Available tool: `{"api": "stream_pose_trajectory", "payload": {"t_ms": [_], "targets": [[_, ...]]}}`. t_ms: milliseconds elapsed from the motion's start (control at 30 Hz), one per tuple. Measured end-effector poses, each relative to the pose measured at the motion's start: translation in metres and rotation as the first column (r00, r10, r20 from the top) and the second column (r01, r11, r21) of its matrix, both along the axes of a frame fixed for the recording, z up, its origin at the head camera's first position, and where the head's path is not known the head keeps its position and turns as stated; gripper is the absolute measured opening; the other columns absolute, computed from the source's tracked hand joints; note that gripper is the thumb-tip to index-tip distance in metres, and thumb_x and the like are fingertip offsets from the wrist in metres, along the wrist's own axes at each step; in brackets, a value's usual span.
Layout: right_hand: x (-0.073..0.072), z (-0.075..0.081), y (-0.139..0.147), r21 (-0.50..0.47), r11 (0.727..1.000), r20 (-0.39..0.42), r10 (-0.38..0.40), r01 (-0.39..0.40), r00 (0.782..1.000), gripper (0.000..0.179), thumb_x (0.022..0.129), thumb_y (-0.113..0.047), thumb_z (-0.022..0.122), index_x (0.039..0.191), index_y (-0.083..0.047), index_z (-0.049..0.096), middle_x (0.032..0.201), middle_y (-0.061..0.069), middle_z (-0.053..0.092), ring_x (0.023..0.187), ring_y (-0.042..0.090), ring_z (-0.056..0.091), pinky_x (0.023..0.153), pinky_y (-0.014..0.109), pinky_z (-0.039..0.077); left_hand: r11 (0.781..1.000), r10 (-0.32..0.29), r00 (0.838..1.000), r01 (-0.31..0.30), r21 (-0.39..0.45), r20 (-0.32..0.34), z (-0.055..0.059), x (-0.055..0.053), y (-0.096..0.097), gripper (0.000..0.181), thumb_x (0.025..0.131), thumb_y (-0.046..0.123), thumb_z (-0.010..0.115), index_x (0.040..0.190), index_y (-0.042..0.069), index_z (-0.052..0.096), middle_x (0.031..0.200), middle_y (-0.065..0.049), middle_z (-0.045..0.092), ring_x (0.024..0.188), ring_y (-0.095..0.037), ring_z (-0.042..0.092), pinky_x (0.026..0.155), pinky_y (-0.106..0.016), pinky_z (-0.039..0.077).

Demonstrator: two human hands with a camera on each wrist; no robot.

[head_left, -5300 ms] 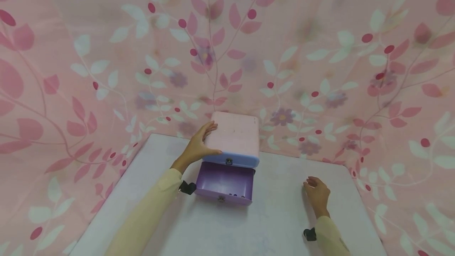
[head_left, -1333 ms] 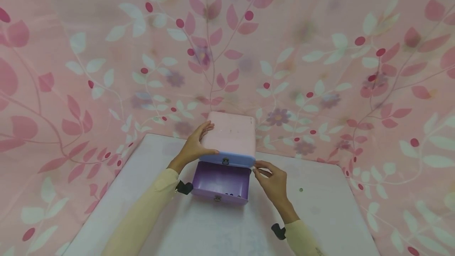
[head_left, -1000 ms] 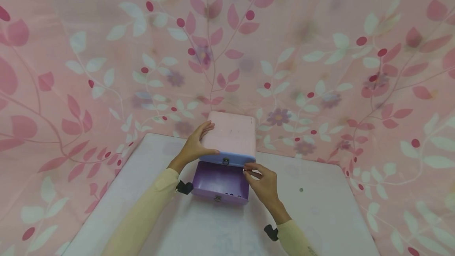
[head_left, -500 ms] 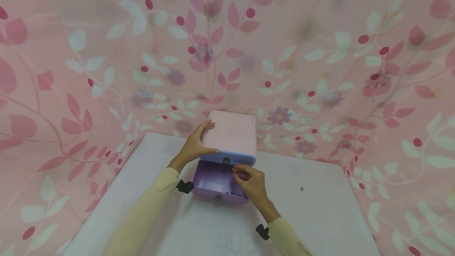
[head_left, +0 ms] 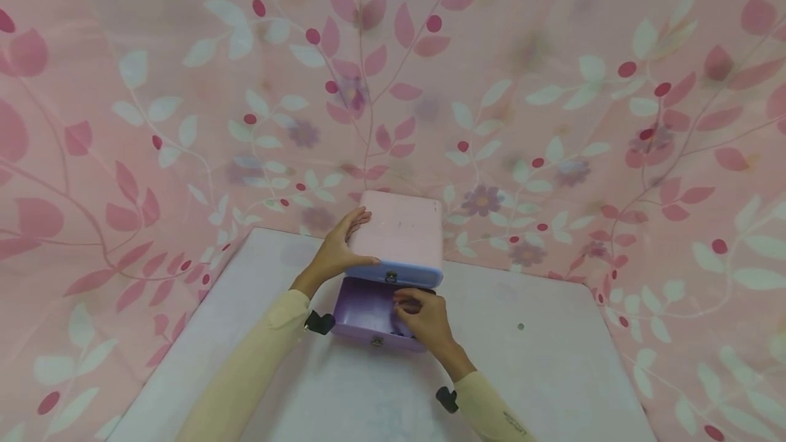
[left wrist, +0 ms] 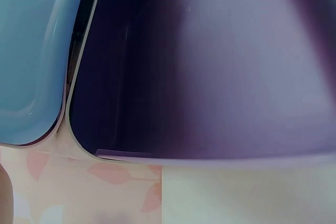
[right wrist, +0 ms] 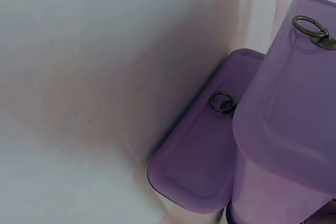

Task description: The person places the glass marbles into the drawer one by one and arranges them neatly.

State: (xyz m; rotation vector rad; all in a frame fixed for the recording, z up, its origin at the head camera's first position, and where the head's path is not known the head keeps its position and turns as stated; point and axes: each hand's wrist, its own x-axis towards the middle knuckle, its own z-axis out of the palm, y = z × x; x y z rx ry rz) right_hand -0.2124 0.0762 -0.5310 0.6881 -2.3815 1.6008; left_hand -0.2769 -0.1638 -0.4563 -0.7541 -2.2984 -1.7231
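Observation:
A pink box of drawers stands at the table's back, its blue drawer front pushed in. Below it a purple drawer is pulled out, with several small dark round pieces near its front wall. My left hand rests spread on the box's left side, thumb along the front top edge. My right hand hangs over the drawer's right part, thumb and fingertips close together; I cannot tell if a small thing is between them. In the left wrist view, the drawer's inside shows smooth purple walls.
A small greenish round piece lies on the white table, right of the box. Flowered pink cloth hangs behind and at the sides. In the right wrist view, another purple drawer front with a ring pull sits below the pulled-out one.
My right hand has moved left from the table, past the box's right corner, to over the pulled-out drawer. The greenish piece has come into view. My left hand stays on the box.

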Motion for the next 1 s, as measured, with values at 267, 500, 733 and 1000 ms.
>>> {"api": "stream_pose_trajectory", "payload": {"t_ms": [267,500,733,1000], "targets": [[-0.0009,-0.0001,-0.0017,0.086,0.995,0.076,0.045,-0.052,0.996,0.026,0.077,0.009,0.075,0.102,0.005,0.072,0.091,0.009,0.073,0.080,0.014,0.071,0.070,0.021,0.058,1.000,0.006,1.000,-0.006,0.000,0.014,-0.0005,0.0007,0.0004,0.110,0.066,0.014,0.092,0.152,0.001,0.025,0.149,-0.019,0.040,0.139,-0.031,0.035,0.116,-0.044,0.027],[-0.0066,-0.0012,-0.0020,0.126,0.986,0.129,0.094,-0.111,0.987,0.024,0.078,0.008,0.075,0.102,0.007,0.071,0.091,0.012,0.073,0.080,0.014,0.071,0.071,0.020,0.058,1.000,0.015,0.999,-0.015,-0.005,0.030,0.0035,0.0003,0.0008,0.111,0.066,0.017,0.092,0.153,0.001,0.025,0.150,-0.018,0.040,0.140,-0.029,0.035,0.117,-0.042,0.027],[-0.0083,-0.0034,-0.0008,0.198,0.971,0.170,0.098,-0.132,0.981,0.024,0.081,0.006,0.073,0.104,0.005,0.071,0.093,0.010,0.073,0.081,0.013,0.071,0.071,0.018,0.057,1.000,0.006,1.000,-0.006,-0.001,0.029,0.0016,0.0007,0.0013,0.111,0.066,0.016,0.092,0.153,0.001,0.025,0.149,-0.019,0.040,0.140,-0.031,0.034,0.116,-0.045,0.027],[-0.0088,-0.0039,-0.0005,0.209,0.969,0.177,0.096,-0.133,0.979,0.023,0.081,0.006,0.071,0.105,0.004,0.071,0.094,0.011,0.073,0.082,0.014,0.071,0.071,0.018,0.057,1.000,0.000,1.000,0.000,0.010,0.024,0.0031,0.0021,0.0017,0.109,0.066,0.012,0.092,0.152,0.000,0.025,0.149,-0.020,0.039,0.140,-0.033,0.034,0.116,-0.047,0.026]]}}
